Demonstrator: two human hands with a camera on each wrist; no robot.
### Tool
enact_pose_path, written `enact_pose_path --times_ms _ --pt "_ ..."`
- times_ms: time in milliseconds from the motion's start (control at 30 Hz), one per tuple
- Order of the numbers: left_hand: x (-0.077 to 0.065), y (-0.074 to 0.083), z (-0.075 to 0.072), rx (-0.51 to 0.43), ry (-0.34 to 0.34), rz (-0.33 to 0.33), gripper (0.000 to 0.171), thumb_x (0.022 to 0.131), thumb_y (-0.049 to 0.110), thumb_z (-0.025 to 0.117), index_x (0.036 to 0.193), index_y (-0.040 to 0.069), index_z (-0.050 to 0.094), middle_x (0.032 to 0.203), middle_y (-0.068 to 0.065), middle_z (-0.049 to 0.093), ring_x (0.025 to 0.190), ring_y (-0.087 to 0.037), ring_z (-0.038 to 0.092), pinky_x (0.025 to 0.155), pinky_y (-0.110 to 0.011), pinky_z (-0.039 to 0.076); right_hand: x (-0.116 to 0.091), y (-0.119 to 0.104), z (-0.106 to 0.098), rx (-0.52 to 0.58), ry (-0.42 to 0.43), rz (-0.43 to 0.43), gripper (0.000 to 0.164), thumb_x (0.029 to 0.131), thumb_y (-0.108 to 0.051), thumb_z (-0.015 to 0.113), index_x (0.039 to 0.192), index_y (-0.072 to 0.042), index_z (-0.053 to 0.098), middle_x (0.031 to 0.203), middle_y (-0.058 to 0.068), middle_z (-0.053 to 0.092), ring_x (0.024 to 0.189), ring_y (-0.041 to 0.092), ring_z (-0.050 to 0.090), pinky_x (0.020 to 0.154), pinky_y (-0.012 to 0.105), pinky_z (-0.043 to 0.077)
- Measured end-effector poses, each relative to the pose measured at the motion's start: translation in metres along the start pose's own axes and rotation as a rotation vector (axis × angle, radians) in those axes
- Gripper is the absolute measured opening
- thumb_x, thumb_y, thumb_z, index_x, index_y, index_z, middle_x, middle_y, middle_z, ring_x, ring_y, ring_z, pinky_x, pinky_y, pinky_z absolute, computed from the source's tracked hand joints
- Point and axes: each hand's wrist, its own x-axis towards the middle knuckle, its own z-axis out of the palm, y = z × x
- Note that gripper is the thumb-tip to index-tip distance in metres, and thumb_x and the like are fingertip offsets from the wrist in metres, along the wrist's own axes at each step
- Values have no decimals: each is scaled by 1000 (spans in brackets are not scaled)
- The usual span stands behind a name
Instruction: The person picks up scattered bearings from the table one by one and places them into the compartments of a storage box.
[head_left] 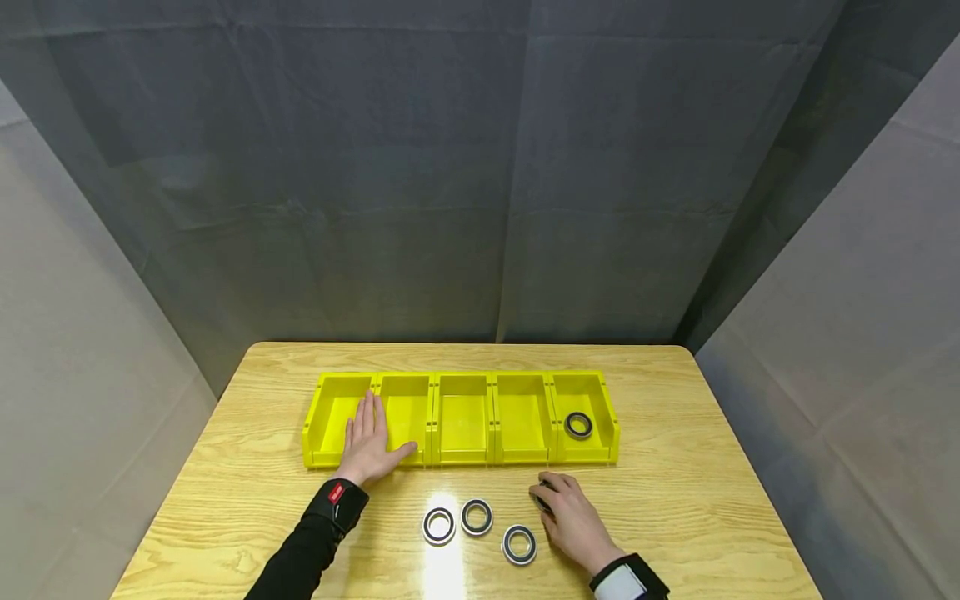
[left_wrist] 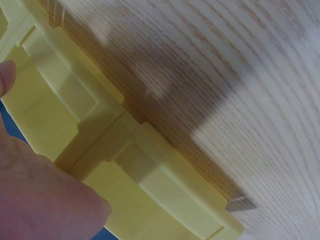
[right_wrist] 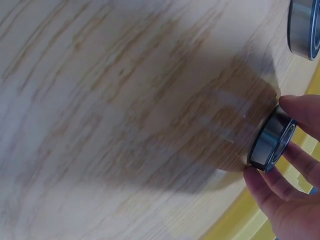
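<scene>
My right hand (head_left: 576, 523) pinches a ball bearing (right_wrist: 268, 141) between thumb and fingers, low over the table in front of the bins' right part. In the right wrist view this bearing stands tilted, its metal outer ring showing. My left hand (head_left: 366, 452), fingers straight and thumb spread, lies over the divider and front of the two leftmost yellow bins (head_left: 462, 457). The left wrist view shows part of that hand (left_wrist: 45, 200) against the bin fronts. Another bearing (head_left: 569, 426) lies in the rightmost bin. Three more, a left (head_left: 427, 527), a middle (head_left: 465, 518) and a right bearing (head_left: 507, 547), lie on the table.
The yellow bins form one joined row across the wooden table (head_left: 675, 467), towards its far edge. A dark grey cloth (head_left: 420, 183) hangs behind the table. Pale cloth panels stand at the left (head_left: 90, 350) and right (head_left: 855, 350).
</scene>
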Motion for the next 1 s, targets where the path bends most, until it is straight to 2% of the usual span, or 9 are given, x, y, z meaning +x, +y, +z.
enact_pose_path --times_ms 267,600,1000 --pt "0 0 0 2 3 1 113 93 50 63 157 -8 -10 166 -26 -19 155 -46 -10 124 -64 -4 3 0 1 -25 27 -3 32 80 2 78 110 -9 74 124 15 66 116 36 60 99 51 53" --pt "0 1 -1 -5 -4 0 112 93 48 64 157 -8 -9 166 -26 -19 155 -45 -13 124 -64 -6 7 1 1 -73 49 -53 28 79 3 77 104 -9 75 112 11 67 104 31 61 93 49 54" --pt "-3 5 -4 -5 0 -7 110 93 47 63 157 -9 -8 166 -26 -19 155 -45 -10 124 -63 -5 5 0 2 -68 86 -73 27 78 5 77 101 -8 76 111 12 68 103 30 62 93 48 54"
